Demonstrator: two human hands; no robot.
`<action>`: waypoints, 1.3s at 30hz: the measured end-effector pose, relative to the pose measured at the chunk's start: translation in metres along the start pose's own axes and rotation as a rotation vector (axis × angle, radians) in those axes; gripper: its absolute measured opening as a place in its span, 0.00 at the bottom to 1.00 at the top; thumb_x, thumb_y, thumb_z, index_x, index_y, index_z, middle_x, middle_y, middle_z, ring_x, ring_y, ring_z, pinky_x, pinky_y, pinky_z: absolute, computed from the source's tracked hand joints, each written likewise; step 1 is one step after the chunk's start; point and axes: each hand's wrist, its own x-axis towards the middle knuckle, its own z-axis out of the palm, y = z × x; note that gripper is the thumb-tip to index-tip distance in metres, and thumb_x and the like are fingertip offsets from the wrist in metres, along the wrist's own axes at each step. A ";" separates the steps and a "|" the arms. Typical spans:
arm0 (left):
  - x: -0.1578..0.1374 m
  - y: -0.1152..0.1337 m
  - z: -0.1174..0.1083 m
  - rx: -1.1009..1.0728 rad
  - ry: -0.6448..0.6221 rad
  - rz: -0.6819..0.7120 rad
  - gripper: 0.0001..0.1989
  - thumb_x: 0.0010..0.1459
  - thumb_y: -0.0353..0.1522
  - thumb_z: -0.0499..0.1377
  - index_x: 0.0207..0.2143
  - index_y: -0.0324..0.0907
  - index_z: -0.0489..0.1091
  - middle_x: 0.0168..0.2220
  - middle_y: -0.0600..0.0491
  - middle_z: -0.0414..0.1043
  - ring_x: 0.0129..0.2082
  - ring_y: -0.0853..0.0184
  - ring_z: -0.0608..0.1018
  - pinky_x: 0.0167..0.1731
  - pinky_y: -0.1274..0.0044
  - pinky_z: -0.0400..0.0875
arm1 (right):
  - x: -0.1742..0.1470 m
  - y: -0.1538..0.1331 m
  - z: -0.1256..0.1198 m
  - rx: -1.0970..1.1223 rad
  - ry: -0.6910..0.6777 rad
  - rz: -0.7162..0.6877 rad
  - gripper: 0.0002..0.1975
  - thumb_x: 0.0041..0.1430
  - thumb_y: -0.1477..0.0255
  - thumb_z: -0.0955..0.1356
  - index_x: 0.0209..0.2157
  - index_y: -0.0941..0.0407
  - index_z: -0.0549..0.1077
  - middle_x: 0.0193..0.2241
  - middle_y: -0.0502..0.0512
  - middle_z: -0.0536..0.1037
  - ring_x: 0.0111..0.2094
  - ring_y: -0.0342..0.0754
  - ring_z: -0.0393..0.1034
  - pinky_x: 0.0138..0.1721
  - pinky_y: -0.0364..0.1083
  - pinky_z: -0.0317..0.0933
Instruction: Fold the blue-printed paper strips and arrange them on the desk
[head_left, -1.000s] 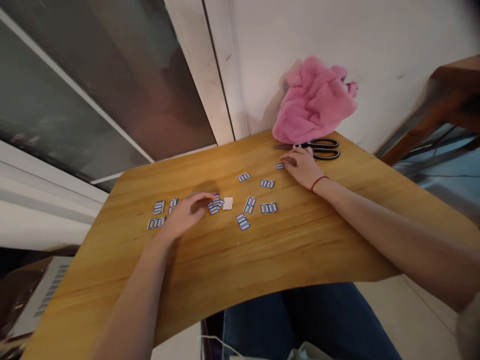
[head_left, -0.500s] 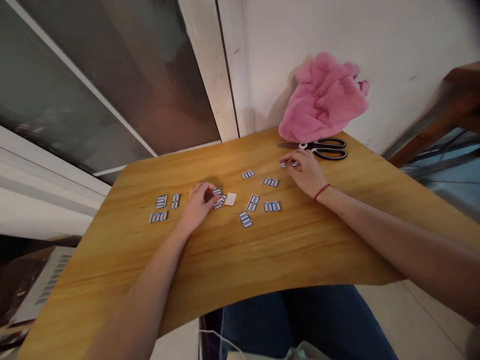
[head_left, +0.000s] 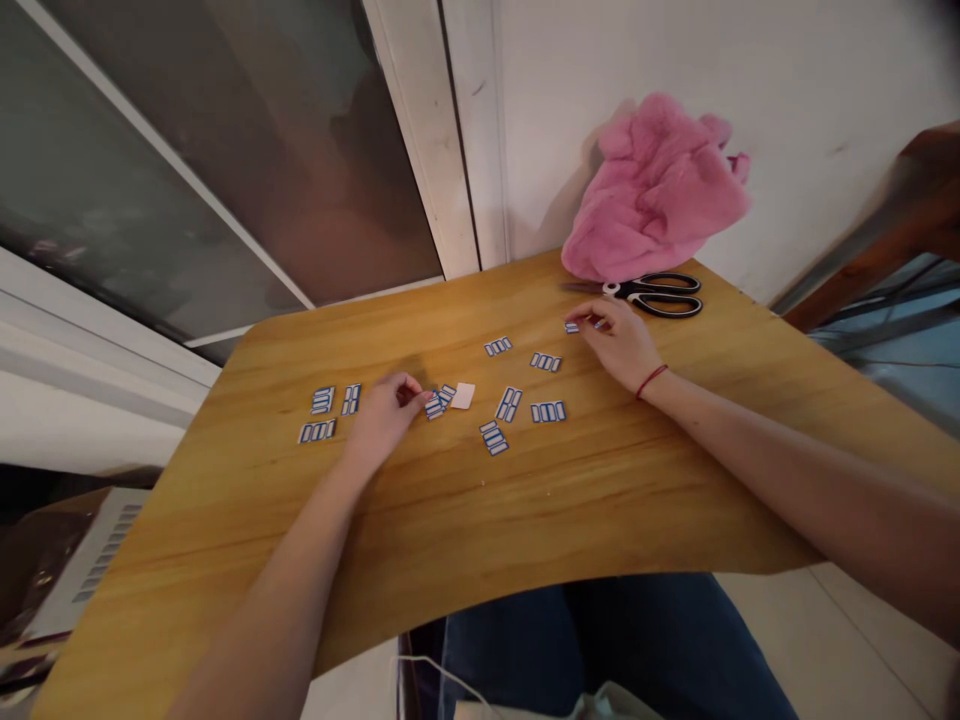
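Observation:
Small white cards with blue-outlined bars lie face up on the wooden table (head_left: 450,500). My left hand (head_left: 381,418) is curled, thumb and fingertips at the left edge of a card (head_left: 435,406). That card overlaps another striped card (head_left: 448,392), beside a blank pale card (head_left: 463,396). Toward the back right, my right hand (head_left: 621,345), with a red cord at the wrist, has its fingertips closed over a striped card (head_left: 571,327), partly covered by them. Between the hands lie several loose cards, among them a slanted one (head_left: 508,404) and a level one (head_left: 548,411).
Left of my left hand sit three groups of striped cards (head_left: 322,400). Black-handled scissors (head_left: 664,295) lie just behind my right hand, in front of a pink plush cloth (head_left: 660,195) against the wall. A glazed door (head_left: 300,150) borders the table's far left.
The card in my left hand has come down onto the neighbouring card, and the hand has drawn slightly left. My right hand stays at its card. The view has shifted a little.

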 end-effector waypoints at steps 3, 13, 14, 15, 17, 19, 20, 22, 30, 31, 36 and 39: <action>0.002 -0.004 0.002 0.102 0.084 0.050 0.11 0.53 0.40 0.57 0.28 0.41 0.66 0.27 0.53 0.68 0.28 0.67 0.69 0.31 0.74 0.63 | 0.000 0.000 0.000 0.006 -0.008 0.006 0.10 0.53 0.76 0.62 0.31 0.55 0.74 0.33 0.56 0.76 0.38 0.50 0.67 0.38 0.49 0.62; 0.003 -0.012 0.000 0.089 -0.048 0.050 0.12 0.46 0.39 0.63 0.28 0.42 0.67 0.29 0.53 0.66 0.32 0.65 0.69 0.34 0.73 0.64 | 0.001 0.000 0.001 0.002 -0.029 0.016 0.09 0.53 0.76 0.62 0.31 0.56 0.74 0.33 0.56 0.76 0.38 0.50 0.67 0.38 0.49 0.62; 0.003 -0.012 -0.001 0.023 -0.082 0.033 0.13 0.46 0.39 0.62 0.28 0.42 0.65 0.28 0.54 0.66 0.31 0.66 0.69 0.32 0.74 0.64 | 0.001 0.000 0.001 0.004 -0.029 0.015 0.09 0.53 0.77 0.62 0.31 0.56 0.74 0.33 0.56 0.76 0.38 0.50 0.67 0.38 0.49 0.62; 0.003 -0.011 -0.003 -0.039 -0.109 0.015 0.13 0.45 0.39 0.62 0.28 0.42 0.63 0.27 0.55 0.66 0.29 0.67 0.69 0.30 0.76 0.64 | 0.001 -0.001 0.001 0.007 -0.029 0.014 0.10 0.53 0.77 0.62 0.31 0.56 0.74 0.33 0.56 0.76 0.38 0.49 0.67 0.38 0.49 0.62; 0.002 -0.008 -0.010 -0.116 -0.141 0.000 0.14 0.44 0.38 0.62 0.28 0.42 0.61 0.25 0.57 0.66 0.27 0.69 0.69 0.28 0.77 0.63 | 0.001 -0.001 0.001 0.014 -0.024 0.012 0.10 0.53 0.78 0.62 0.30 0.56 0.74 0.33 0.56 0.76 0.38 0.49 0.67 0.38 0.49 0.62; 0.001 -0.004 -0.019 -0.131 -0.148 0.019 0.14 0.43 0.38 0.63 0.28 0.42 0.61 0.25 0.58 0.65 0.26 0.70 0.69 0.27 0.78 0.63 | 0.001 -0.002 0.001 0.018 -0.016 0.012 0.10 0.53 0.78 0.62 0.30 0.55 0.74 0.33 0.55 0.76 0.38 0.49 0.67 0.37 0.48 0.62; 0.001 -0.002 -0.023 -0.134 -0.163 0.035 0.14 0.43 0.38 0.63 0.28 0.42 0.62 0.25 0.58 0.66 0.26 0.70 0.69 0.27 0.78 0.63 | 0.001 -0.002 0.001 0.018 -0.012 0.012 0.10 0.53 0.78 0.62 0.30 0.55 0.75 0.33 0.55 0.76 0.38 0.49 0.67 0.37 0.48 0.62; -0.001 0.003 -0.031 -0.129 -0.199 0.062 0.13 0.44 0.39 0.63 0.29 0.42 0.65 0.27 0.56 0.69 0.28 0.69 0.71 0.29 0.77 0.64 | 0.001 -0.003 0.001 0.015 -0.011 0.013 0.10 0.53 0.78 0.62 0.30 0.56 0.75 0.32 0.55 0.76 0.38 0.49 0.67 0.38 0.48 0.62; -0.003 0.003 -0.021 0.031 -0.323 0.244 0.13 0.56 0.38 0.55 0.42 0.46 0.71 0.39 0.53 0.74 0.35 0.65 0.75 0.39 0.72 0.69 | 0.001 -0.004 0.001 0.010 -0.005 0.003 0.11 0.53 0.79 0.62 0.29 0.56 0.75 0.32 0.54 0.75 0.38 0.49 0.67 0.40 0.48 0.61; -0.002 0.002 -0.019 0.048 -0.312 0.264 0.14 0.55 0.37 0.55 0.44 0.47 0.70 0.39 0.52 0.73 0.36 0.65 0.75 0.40 0.72 0.69 | 0.001 -0.004 0.001 0.012 -0.002 0.003 0.11 0.53 0.79 0.61 0.29 0.56 0.75 0.31 0.54 0.75 0.38 0.49 0.67 0.40 0.48 0.61; 0.003 -0.003 -0.019 0.142 -0.313 0.291 0.16 0.55 0.35 0.54 0.46 0.46 0.70 0.35 0.52 0.66 0.32 0.67 0.72 0.34 0.74 0.69 | 0.001 -0.006 0.001 0.026 -0.002 0.019 0.11 0.52 0.80 0.61 0.28 0.57 0.75 0.32 0.55 0.75 0.38 0.48 0.66 0.41 0.48 0.61; 0.004 -0.002 -0.019 0.137 -0.301 0.290 0.11 0.54 0.35 0.55 0.41 0.45 0.70 0.33 0.53 0.63 0.33 0.66 0.71 0.35 0.73 0.69 | 0.000 -0.010 0.001 0.047 0.000 0.025 0.11 0.52 0.80 0.61 0.29 0.56 0.74 0.32 0.55 0.75 0.38 0.48 0.66 0.41 0.48 0.61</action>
